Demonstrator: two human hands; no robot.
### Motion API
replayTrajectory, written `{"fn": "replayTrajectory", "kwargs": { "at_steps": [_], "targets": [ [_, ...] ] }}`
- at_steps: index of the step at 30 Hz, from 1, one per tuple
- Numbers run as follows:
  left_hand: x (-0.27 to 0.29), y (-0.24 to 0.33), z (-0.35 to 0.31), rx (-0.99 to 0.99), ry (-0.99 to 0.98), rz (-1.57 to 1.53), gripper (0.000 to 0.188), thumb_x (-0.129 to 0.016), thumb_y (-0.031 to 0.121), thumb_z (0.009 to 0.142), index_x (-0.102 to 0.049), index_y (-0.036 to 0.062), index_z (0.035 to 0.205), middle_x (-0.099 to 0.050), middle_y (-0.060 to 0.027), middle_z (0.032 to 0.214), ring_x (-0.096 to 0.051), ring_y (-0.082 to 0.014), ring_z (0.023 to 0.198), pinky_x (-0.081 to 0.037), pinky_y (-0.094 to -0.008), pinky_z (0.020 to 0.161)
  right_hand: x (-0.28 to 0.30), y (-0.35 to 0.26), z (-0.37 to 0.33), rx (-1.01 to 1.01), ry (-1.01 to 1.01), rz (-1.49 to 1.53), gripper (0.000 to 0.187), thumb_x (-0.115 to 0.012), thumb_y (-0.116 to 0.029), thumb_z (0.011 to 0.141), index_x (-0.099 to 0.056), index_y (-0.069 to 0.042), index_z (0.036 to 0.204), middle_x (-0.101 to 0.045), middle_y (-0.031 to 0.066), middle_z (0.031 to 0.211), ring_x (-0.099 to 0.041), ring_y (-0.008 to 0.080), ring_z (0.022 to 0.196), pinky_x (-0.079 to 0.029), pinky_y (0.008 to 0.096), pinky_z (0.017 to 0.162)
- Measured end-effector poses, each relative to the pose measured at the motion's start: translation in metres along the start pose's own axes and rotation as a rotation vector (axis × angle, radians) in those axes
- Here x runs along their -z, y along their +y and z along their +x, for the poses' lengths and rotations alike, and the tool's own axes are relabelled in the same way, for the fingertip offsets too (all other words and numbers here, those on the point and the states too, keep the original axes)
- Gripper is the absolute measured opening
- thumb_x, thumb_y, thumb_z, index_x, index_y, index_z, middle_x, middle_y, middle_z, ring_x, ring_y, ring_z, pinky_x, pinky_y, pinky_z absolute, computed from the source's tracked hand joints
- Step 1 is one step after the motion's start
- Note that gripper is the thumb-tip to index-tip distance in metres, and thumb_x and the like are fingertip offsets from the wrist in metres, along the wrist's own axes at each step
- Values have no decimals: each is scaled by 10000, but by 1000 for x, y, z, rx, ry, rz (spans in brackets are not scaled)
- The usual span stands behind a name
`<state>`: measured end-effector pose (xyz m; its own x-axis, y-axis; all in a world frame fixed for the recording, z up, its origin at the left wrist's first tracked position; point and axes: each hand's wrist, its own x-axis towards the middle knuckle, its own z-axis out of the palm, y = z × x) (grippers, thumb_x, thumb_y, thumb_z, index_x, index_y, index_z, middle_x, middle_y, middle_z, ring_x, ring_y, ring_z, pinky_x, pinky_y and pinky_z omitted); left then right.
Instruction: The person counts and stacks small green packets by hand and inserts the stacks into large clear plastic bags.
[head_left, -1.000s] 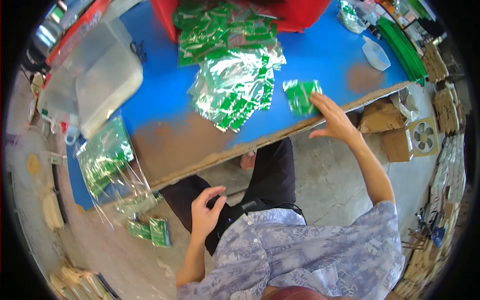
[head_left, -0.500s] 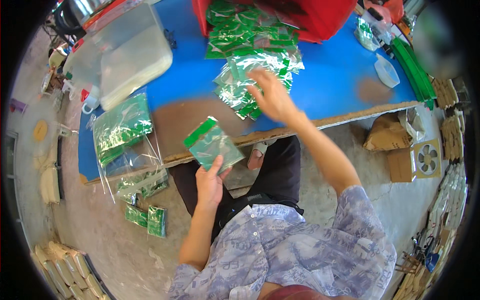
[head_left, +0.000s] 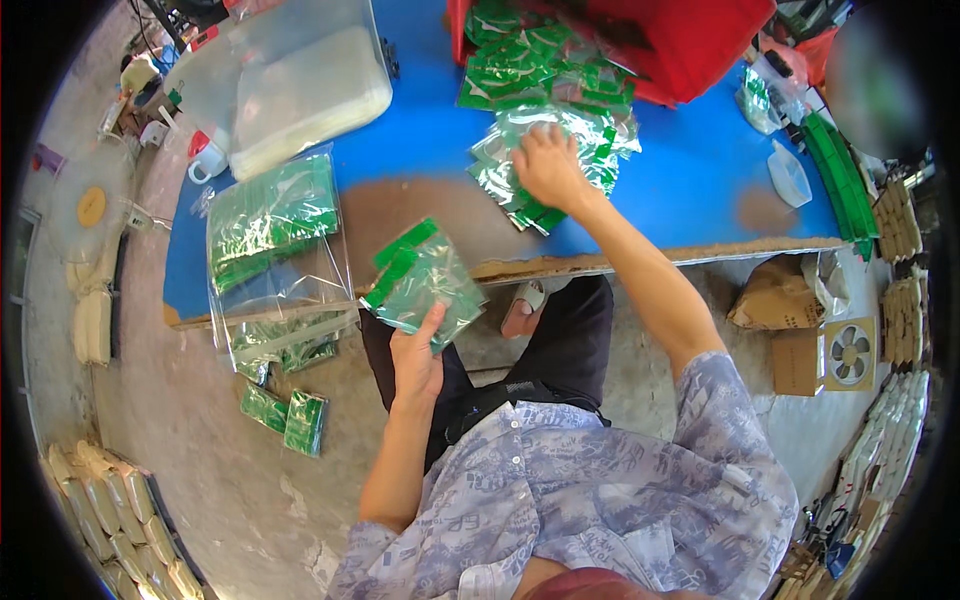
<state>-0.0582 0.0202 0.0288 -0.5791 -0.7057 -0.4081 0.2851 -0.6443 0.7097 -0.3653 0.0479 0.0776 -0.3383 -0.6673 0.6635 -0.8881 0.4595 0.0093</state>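
My left hand (head_left: 417, 362) grips a few flat clear plastic packets (head_left: 432, 290) with green header strips, thumb on top, in front of the table's near edge. They are fanned so that two green strips show. My right hand (head_left: 552, 172) lies on a heap of similar packets (head_left: 500, 178), its fingers apart and slightly bent over the top ones. That heap spreads out from the mouth of a red container (head_left: 668, 45). To the left, a large clear bag (head_left: 285, 285) holds a stack of green packets (head_left: 275, 215) and hangs over the table edge.
A blue table (head_left: 420, 130) with worn brown patches carries a translucent plastic bin (head_left: 310, 100), a white cup (head_left: 207, 160) and a small clear tray (head_left: 790, 175). On the floor are green packs (head_left: 305, 422), a brown sack (head_left: 780, 292) and a box with a fan picture (head_left: 848, 352).
My right hand has come down onto the heap. The packets in my left hand are now fanned, with a second green strip showing. The whole view has shifted slightly.
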Motion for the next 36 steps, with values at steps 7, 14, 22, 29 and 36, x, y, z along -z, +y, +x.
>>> {"fn": "replayTrajectory", "kwargs": {
  "at_steps": [7,14,22,29,36],
  "targets": [
    [7,8,6,98,-112,-53,402,-709,41,896,-567,-2,1269,-641,-87,1230,-639,-199,1090,-521,-341,947,42,-88,-55,357,-378,888,194,-608,-98,788,-645,-12,959,-644,193,874,-626,381,832,-506,489,778],
    [22,24,-4,-86,-4,86,454,-716,27,881,-551,-27,1300,-635,-113,1258,-617,-213,1142,-491,-360,997,13,-83,-32,151,-194,258,289,-629,-296,922,-649,-18,1000,-601,177,944,-586,350,941,-483,438,805],
    [26,33,-2,57,-124,139,447,-705,-1,877,-551,-30,1296,-642,-108,1249,-637,-208,1112,-505,-351,992,43,-95,-43,-96,-214,689,218,-616,-243,925,-631,-32,873,-618,170,949,-598,359,859,-498,442,762],
    [33,36,5,13,-114,96,499,-697,-22,872,-518,-14,1338,-629,-115,1264,-622,-222,1140,-490,-374,1013,34,-93,-70,156,-258,744,284,-624,-280,937,-641,0,895,-626,172,943,-617,357,854,-501,454,761],
    [17,27,5,60,-145,126,504,-705,-21,864,-521,-11,1333,-621,-108,1273,-595,-222,1181,-467,-380,1040,5,-40,-16,-259,115,291,404,-598,-351,953,-640,11,1126,-599,263,1204,-539,442,1156,-438,533,972]
  ]
}}
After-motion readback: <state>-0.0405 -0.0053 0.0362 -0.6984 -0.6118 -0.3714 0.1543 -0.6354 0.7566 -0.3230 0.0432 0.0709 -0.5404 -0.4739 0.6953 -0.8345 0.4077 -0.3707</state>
